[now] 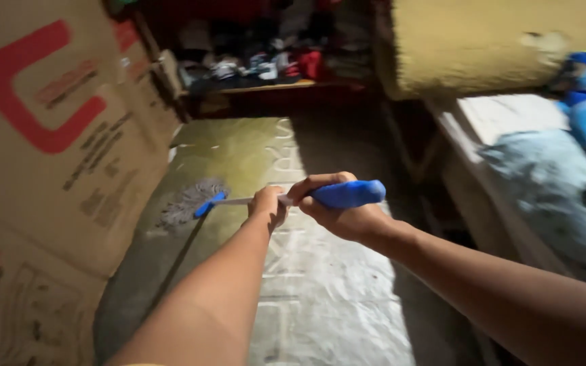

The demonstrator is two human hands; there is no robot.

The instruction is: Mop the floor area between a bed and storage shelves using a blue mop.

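A dim room has a mat [334, 298] on the floor and cardboard boxes [55, 149] left of the hands. The right hand [340, 213] is wrapped around the mop [191, 203] by its blue grip; the left hand [268, 205] is clenched on the shaft just ahead, mop head beyond.

You stand in a dim room: cardboard boxes [55, 156] line the left, a printed floor sheet [320, 291] catches light, and a cluttered shelf [266, 85] sits behind.
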